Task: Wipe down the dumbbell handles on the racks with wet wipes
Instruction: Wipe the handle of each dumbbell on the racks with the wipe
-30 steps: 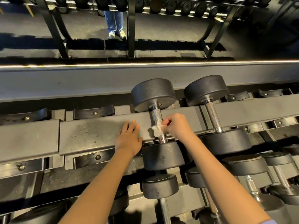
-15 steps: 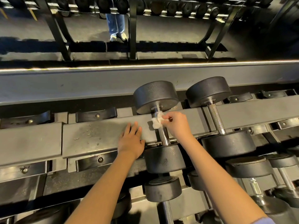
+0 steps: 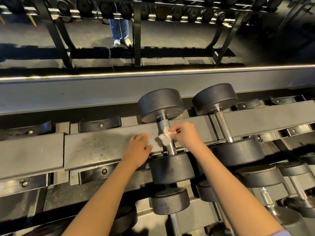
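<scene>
A black dumbbell (image 3: 161, 104) lies across the top tier of the grey rack (image 3: 105, 147), its chrome knurled handle (image 3: 165, 124) running toward me. My right hand (image 3: 185, 134) pinches a crumpled white wet wipe (image 3: 165, 137) against the middle of that handle. Just left of the handle, my left hand (image 3: 139, 147) rests flat on the rack's shelf, fingers straight. A second dumbbell (image 3: 215, 97) with a bare chrome handle (image 3: 223, 126) sits to the right.
Smaller dumbbells (image 3: 170, 200) fill the lower tiers below and to the right. Empty black saddles (image 3: 99, 124) line the rack to the left. Beyond a lit ledge stands another rack (image 3: 136, 31), with a person's legs (image 3: 120, 31) behind it.
My right hand slid the wipe up the handle toward the far head, then back down to its middle. The left hand stays on the shelf.
</scene>
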{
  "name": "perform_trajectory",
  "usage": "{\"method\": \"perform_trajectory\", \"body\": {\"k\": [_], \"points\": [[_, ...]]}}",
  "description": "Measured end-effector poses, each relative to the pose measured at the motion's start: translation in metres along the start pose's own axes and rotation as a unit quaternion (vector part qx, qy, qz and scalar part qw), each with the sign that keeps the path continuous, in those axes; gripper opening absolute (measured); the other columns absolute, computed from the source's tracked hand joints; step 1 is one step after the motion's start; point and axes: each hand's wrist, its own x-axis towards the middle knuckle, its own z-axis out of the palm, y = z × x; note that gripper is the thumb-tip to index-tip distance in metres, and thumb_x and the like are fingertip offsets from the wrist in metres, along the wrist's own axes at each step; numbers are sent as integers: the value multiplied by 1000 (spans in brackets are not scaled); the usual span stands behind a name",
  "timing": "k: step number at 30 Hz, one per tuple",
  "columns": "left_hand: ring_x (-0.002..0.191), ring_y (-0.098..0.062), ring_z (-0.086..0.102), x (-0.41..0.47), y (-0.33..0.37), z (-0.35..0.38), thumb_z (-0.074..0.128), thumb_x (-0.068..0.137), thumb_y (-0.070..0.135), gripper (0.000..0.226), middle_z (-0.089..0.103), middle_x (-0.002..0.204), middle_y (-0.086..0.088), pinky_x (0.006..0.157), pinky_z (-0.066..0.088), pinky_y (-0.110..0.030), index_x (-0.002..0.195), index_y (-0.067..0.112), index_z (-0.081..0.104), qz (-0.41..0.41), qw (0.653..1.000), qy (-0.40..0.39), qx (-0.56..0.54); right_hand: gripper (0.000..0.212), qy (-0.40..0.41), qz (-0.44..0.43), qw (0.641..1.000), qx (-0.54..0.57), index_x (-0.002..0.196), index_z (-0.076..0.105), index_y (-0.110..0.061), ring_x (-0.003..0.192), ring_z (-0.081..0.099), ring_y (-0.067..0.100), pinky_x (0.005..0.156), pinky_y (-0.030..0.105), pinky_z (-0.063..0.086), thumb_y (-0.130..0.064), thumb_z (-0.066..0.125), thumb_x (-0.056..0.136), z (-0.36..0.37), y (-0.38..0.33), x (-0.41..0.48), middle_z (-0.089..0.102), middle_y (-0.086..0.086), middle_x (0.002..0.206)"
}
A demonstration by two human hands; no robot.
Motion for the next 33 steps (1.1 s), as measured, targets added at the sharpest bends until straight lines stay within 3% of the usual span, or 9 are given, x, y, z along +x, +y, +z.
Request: {"method": "perform_trajectory", "body": {"k": [2, 8, 12, 16, 19, 22, 25, 27, 33], "points": [[137, -14, 29, -1, 11, -6, 51, 97, 29, 55, 33, 151, 4, 114, 26, -32, 148, 21, 31, 54, 992, 58, -98, 15, 5, -14, 1000, -1, 94, 73, -12, 84, 60, 17, 75, 24, 47, -7, 70, 80, -3, -2, -3, 68, 4, 91], [108, -12, 51, 16, 38, -8, 66, 86, 20, 37, 55, 120, 4, 92, 45, -33, 122, 17, 62, 173, 971, 134, -99, 15, 56, -56, 995, 57, 82, 59, -13, 72, 58, 17, 65, 26, 46, -5, 71, 77, -3, -7, -10, 65, 6, 80], [89, -14, 54, 24, 40, -6, 68, 83, 21, 17, 58, 100, 2, 77, 48, -34, 98, 12, 68, 169, 968, 172, -74, 16, 49, -68, 992, 92, 84, 60, -18, 79, 62, 13, 71, 20, 50, -7, 70, 81, -2, -3, -17, 67, 1, 85], [81, -11, 52, 25, 41, -6, 63, 88, 17, 7, 55, 93, 2, 66, 38, -17, 91, 10, 64, 111, 953, 257, -114, 17, 105, -48, 984, 133, 105, 67, -15, 88, 59, 4, 79, 17, 46, -14, 65, 88, -1, 7, -34, 64, -7, 94], [78, -15, 54, 31, 41, -6, 64, 87, 12, 7, 56, 92, -5, 67, 42, -21, 87, 6, 62, 68, 932, 323, -149, 26, 120, -5, 984, 132, 118, 63, -17, 103, 55, 6, 85, 20, 41, -25, 57, 94, 6, 19, -52, 62, -5, 110], [84, -19, 58, 33, 45, 0, 62, 89, 10, 8, 59, 96, -7, 71, 43, -23, 95, 5, 64, 74, 931, 319, -158, 28, 126, 25, 981, 143, 119, 63, -16, 104, 55, 7, 83, 18, 39, -29, 51, 97, 13, 24, -62, 64, -3, 113], [99, -20, 60, 32, 52, 12, 57, 93, 12, 29, 64, 110, -8, 82, 45, -25, 122, 8, 61, 84, 940, 289, -160, 31, 126, 26, 985, 118, 118, 63, -16, 98, 55, 5, 79, 19, 38, -33, 47, 98, 13, 22, -64, 65, -4, 110], [92, -15, 57, 34, 53, 13, 53, 96, 13, 34, 63, 107, -9, 79, 42, -21, 130, 9, 57, 79, 942, 284, -160, 30, 127, 19, 985, 115, 115, 64, -16, 92, 54, 3, 73, 15, 37, -32, 45, 99, 12, 20, -64, 64, -6, 103], [79, -15, 51, 33, 52, 13, 54, 95, 17, 22, 57, 96, -8, 67, 39, -24, 109, 7, 68, 56, 966, 221, -122, 27, 132, 18, 984, 115, 106, 67, -16, 79, 52, -2, 66, 5, 33, -30, 45, 99, 11, 20, -62, 61, -9, 90]]}}
